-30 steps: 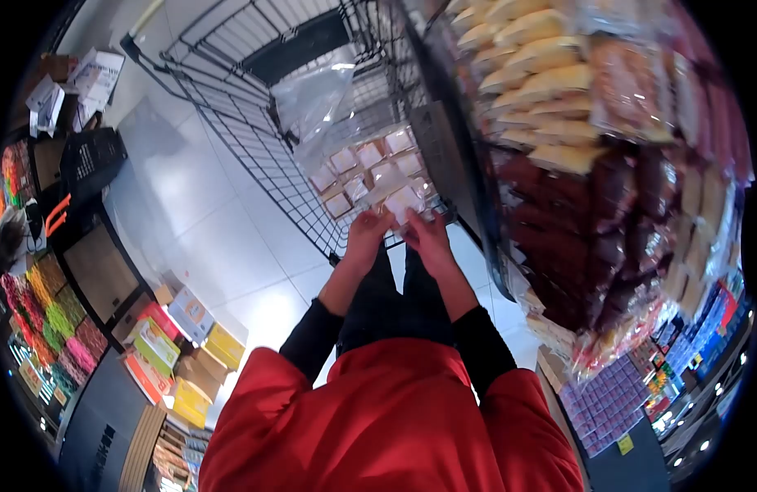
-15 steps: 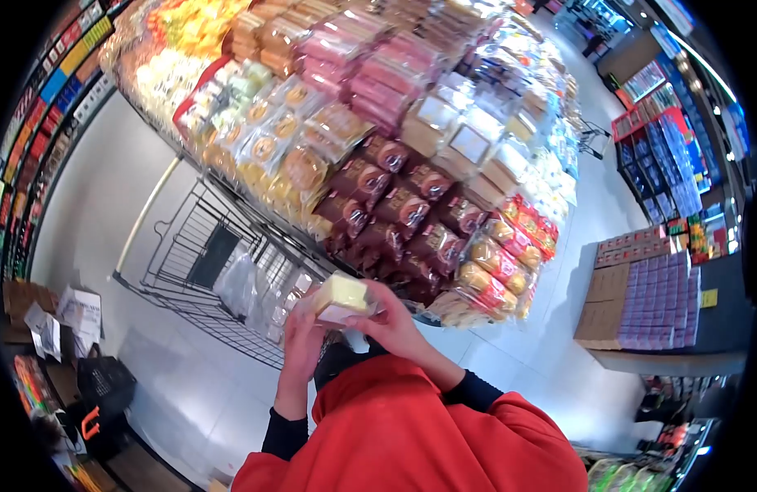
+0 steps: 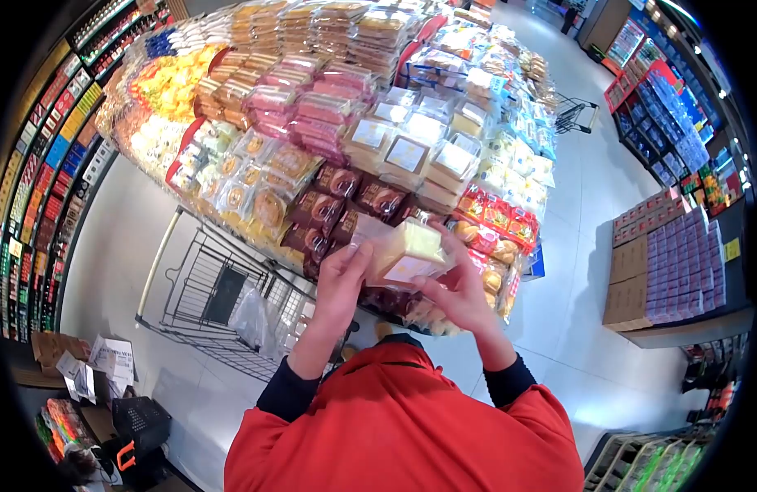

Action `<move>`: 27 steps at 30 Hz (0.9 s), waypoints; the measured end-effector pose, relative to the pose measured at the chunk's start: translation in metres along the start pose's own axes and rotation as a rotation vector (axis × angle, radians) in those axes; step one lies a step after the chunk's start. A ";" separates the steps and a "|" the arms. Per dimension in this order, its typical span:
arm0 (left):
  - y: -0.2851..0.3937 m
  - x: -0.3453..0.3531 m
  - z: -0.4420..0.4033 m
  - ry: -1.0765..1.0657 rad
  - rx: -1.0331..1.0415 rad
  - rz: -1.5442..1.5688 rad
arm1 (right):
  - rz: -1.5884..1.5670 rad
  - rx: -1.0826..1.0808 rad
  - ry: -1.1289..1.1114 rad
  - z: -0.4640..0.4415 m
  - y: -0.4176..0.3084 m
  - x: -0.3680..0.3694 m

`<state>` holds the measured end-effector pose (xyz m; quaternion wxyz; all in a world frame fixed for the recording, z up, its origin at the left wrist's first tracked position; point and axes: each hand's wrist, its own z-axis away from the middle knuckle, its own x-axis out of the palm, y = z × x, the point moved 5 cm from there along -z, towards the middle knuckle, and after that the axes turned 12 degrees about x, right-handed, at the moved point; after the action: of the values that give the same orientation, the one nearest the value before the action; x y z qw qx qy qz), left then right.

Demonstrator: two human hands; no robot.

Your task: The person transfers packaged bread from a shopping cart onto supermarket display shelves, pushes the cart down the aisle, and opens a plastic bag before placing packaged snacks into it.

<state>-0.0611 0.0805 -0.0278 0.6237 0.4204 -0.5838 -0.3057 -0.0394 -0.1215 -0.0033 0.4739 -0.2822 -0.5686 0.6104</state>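
Note:
Held up in front of my chest is a packaged cake point(image 3: 418, 244), a pale yellow block in a clear wrapper with a white label on its near side. My left hand point(image 3: 339, 287) pinches the wrapper's loose end at the left. On the right, my right hand point(image 3: 462, 292) grips the pack's side, thumb on the near face and fingers behind. Just beyond the pack are brown bags point(image 3: 339, 182) with a printed picture. Similar pale packs with white labels point(image 3: 407, 154) lie stacked farther up the display.
A wide display of wrapped bakery goods point(image 3: 272, 94) stretches ahead. At its near left edge stands a wire shopping cart point(image 3: 202, 316) containing a clear plastic bag point(image 3: 253, 320). Stacked cartons point(image 3: 632, 271) stand right; a black basket point(image 3: 140, 422) sits lower left.
Both hands have moved right, up and outward with the packaged cake. The cake has turned, and its wrapper's end now shows in my left fingers. The camera view has shifted.

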 end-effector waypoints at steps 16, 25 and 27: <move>0.016 0.056 -0.063 0.004 0.090 -0.155 | -0.039 -0.006 0.050 -0.080 -0.042 -0.107; -0.049 -0.009 -0.009 0.025 -0.105 -0.208 | -0.083 0.007 0.512 -0.186 -0.037 -0.250; -0.055 -0.021 0.008 0.036 -0.128 -0.216 | 0.088 0.153 0.453 -0.208 -0.018 -0.259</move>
<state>-0.0661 0.0721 -0.0866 0.6230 0.4458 -0.5030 -0.4001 0.2503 -0.2672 -0.0768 0.5822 -0.3998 -0.3871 0.5927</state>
